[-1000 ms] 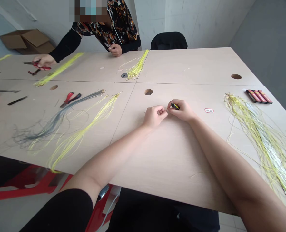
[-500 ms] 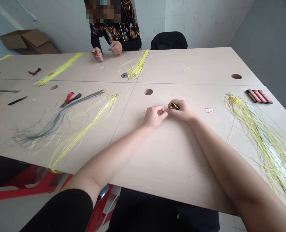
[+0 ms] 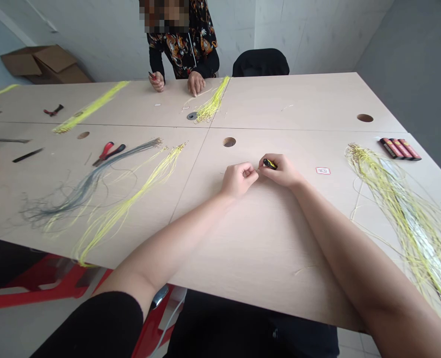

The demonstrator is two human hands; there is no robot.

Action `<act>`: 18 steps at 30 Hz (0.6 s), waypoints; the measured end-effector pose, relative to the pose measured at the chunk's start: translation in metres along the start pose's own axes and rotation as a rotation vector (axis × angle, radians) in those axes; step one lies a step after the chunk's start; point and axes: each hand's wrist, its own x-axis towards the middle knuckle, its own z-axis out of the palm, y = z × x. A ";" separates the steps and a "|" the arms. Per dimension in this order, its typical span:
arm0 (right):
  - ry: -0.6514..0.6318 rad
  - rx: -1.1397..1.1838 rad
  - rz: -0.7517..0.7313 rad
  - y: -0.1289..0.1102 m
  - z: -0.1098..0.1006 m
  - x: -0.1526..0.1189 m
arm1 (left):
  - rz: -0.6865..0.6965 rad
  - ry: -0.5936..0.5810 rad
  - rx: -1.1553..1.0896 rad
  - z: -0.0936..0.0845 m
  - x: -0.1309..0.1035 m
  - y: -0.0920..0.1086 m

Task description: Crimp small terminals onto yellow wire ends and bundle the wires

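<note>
My right hand (image 3: pixel 283 171) is closed around a small black-and-yellow tool (image 3: pixel 269 164); only its short end shows above the fingers, so its kind is hidden. Close beside it, fingertips almost meeting, my left hand (image 3: pixel 238 178) is pinched, and whatever lies between its fingers is too small to name. Both hands rest over the wooden table (image 3: pixel 242 248). To the right of my right hand lies a small white label with a red border (image 3: pixel 322 171). A bundle of yellow wires (image 3: pixel 388 194) spreads along the table's right side.
Several red-and-black packs (image 3: pixel 399 148) lie at the right. On the left are yellow strands (image 3: pixel 138 194), grey strands (image 3: pixel 89 181) and red-and-black pliers (image 3: pixel 108 153). A round hole (image 3: pixel 229 142) opens beyond my hands. Across the table a person (image 3: pixel 185 54) works.
My hands have stayed almost still. The person across the table has shifted slightly right and lowered one hand onto the table near the yellow strands.
</note>
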 end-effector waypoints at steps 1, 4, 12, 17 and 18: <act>0.002 -0.004 0.000 0.001 0.000 0.000 | 0.005 0.002 -0.004 0.000 0.000 0.000; 0.030 -0.022 0.020 0.002 0.000 0.001 | 0.013 0.013 -0.018 0.000 0.000 0.000; 0.204 0.086 0.207 0.002 0.002 0.007 | 0.083 0.154 -0.052 -0.004 -0.002 -0.001; 0.238 0.670 0.347 -0.003 0.006 0.009 | 0.249 0.284 -0.051 -0.003 -0.005 -0.001; 0.197 0.784 0.364 -0.006 0.009 0.009 | 0.299 0.311 -0.034 -0.002 -0.005 -0.001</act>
